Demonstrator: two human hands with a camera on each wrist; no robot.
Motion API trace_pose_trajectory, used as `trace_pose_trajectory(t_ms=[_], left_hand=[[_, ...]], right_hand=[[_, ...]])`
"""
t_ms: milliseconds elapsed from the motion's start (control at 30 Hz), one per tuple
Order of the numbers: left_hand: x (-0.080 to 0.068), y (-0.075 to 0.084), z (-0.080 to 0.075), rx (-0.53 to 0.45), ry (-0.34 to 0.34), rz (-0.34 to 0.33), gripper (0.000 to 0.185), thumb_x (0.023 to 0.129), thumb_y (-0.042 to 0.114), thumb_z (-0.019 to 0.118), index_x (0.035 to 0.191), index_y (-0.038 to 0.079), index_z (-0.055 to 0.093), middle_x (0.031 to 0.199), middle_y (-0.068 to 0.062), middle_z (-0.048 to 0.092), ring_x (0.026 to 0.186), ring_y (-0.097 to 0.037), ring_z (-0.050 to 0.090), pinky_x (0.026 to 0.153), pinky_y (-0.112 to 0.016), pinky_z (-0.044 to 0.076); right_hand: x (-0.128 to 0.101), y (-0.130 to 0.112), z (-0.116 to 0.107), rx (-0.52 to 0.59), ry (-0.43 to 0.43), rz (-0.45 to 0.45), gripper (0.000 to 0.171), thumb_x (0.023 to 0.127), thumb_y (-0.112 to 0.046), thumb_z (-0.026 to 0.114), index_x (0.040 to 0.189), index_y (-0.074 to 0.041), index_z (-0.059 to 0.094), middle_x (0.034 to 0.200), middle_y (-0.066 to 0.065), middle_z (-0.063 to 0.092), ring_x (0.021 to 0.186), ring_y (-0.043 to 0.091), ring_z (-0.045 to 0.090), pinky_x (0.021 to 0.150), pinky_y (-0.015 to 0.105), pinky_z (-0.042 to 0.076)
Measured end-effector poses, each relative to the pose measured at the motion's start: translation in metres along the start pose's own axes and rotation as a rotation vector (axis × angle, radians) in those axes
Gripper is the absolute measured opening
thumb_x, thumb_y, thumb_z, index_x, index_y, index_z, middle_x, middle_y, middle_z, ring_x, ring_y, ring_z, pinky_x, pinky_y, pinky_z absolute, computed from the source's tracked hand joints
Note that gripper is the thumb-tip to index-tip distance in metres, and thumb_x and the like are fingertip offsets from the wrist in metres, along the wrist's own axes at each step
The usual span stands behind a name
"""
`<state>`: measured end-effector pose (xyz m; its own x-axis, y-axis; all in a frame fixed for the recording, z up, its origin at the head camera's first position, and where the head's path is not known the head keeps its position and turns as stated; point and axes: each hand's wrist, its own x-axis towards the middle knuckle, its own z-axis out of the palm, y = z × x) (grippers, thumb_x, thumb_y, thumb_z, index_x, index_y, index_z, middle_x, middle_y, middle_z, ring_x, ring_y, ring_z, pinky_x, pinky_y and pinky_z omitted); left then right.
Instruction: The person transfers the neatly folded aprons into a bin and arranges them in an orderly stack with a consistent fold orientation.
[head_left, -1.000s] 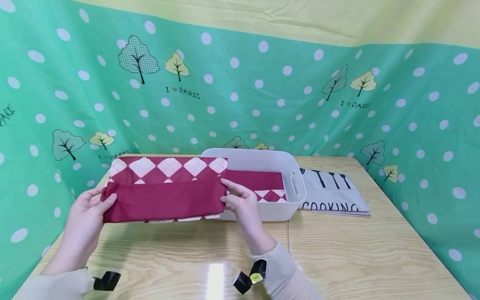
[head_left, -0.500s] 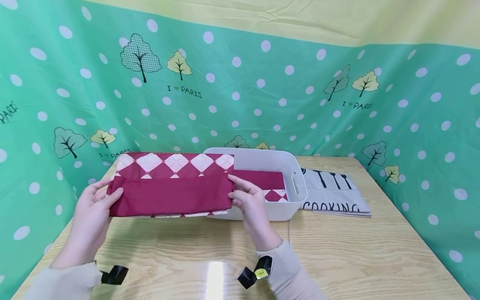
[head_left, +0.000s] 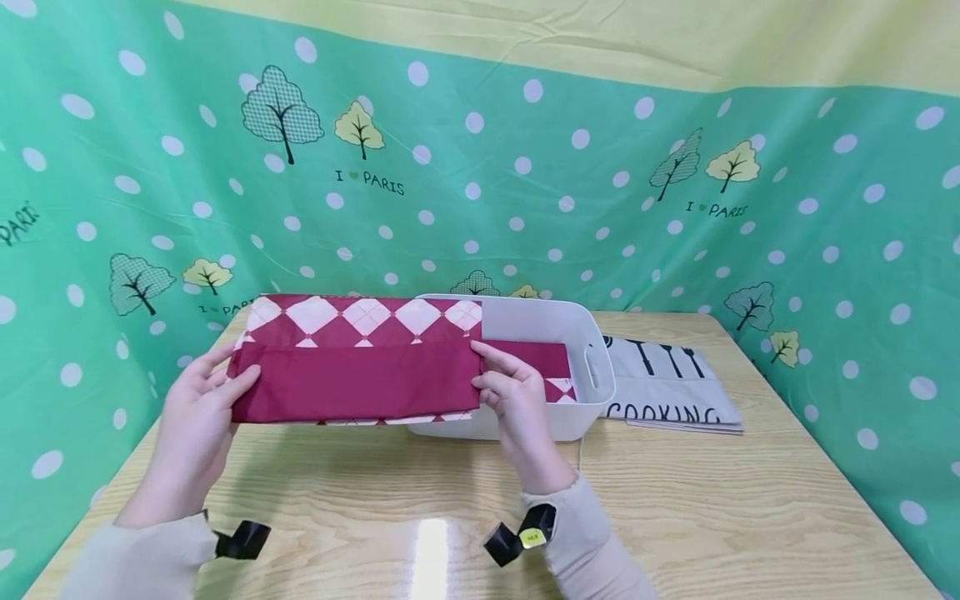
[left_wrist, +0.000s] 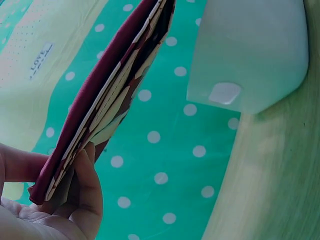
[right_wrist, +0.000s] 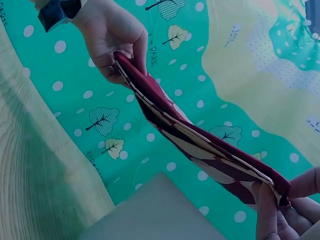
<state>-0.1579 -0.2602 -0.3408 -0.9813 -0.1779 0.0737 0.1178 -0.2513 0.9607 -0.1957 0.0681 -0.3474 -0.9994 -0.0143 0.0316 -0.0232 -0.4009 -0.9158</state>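
Held thing: a folded maroon cloth (head_left: pixel 358 362) with a band of white diamonds along its far edge, carried flat in the air above the wooden table (head_left: pixel 675 508), not resting on it

Left hand (head_left: pixel 197 421): pinches the cloth's left short end, thumb on top and fingers under; the left wrist view shows the stacked layers (left_wrist: pixel 102 107) clamped between thumb and fingers

Right hand (head_left: pixel 517 404): pinches the right short end the same way; the right wrist view shows its fingertips (right_wrist: pixel 267 210) closed on the folded edge (right_wrist: pixel 200 142)

Long axis: runs left to right across the person, from one hand to the other, roughly level and held taut enough that it sags only a little

White bin (head_left: pixel 592 333): stands on the table behind and to the right of the cloth; the cloth's right end overlaps the bin's left part in the head view, while the left end hangs out past the bin's left wall

Nearer hand: the right hand is just at the bin's front rim; the left hand is well apart from it

Inside the bin: another folded maroon piece with diamonds (head_left: pixel 542 367) lies on the bottom, toward the right

Beside the bin: a grey folded cloth printed COOKING (head_left: pixel 667 387) lies on the table to its right
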Motion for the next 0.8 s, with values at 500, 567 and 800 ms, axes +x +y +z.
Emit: trace_pose_trajectory(t_ms=[500, 567, 800], left_hand=[[0.002, 0.004, 0.022, 0.016, 0.001, 0.000, 0.069, 0.095, 0.021, 0.066, 0.152, 0.003, 0.030, 0.104, 0.015, 0.072, 0.088, -0.003, 0.072, 0.075, -0.017, 0.058], [0.003, 0.004, 0.025, 0.024, 0.000, -0.006, 0.074, 0.095, 0.023, 0.066, 0.154, 0.000, 0.026, 0.104, 0.016, 0.071, 0.088, -0.003, 0.072, 0.075, -0.017, 0.058], [0.006, 0.005, 0.037, 0.027, 0.011, -0.024, 0.057, 0.096, 0.027, 0.064, 0.144, 0.006, 0.042, 0.100, 0.017, 0.073, 0.086, -0.001, 0.072, 0.075, -0.015, 0.058]], right_hand=[[0.004, -0.012, -0.008, 0.040, 0.054, -0.013, 0.050, 0.081, 0.012, 0.052, 0.130, 0.004, 0.062, 0.131, 0.011, 0.060, 0.067, 0.009, 0.053, 0.053, 0.014, 0.042], [0.004, -0.014, -0.010, 0.044, 0.052, -0.017, 0.050, 0.082, 0.012, 0.052, 0.130, 0.003, 0.062, 0.134, 0.010, 0.059, 0.075, 0.010, 0.055, 0.054, 0.014, 0.042], [0.006, -0.018, -0.015, 0.038, 0.069, -0.030, 0.048, 0.084, 0.009, 0.053, 0.130, 0.000, 0.064, 0.137, 0.009, 0.060, 0.056, 0.008, 0.045, 0.049, 0.014, 0.035]])
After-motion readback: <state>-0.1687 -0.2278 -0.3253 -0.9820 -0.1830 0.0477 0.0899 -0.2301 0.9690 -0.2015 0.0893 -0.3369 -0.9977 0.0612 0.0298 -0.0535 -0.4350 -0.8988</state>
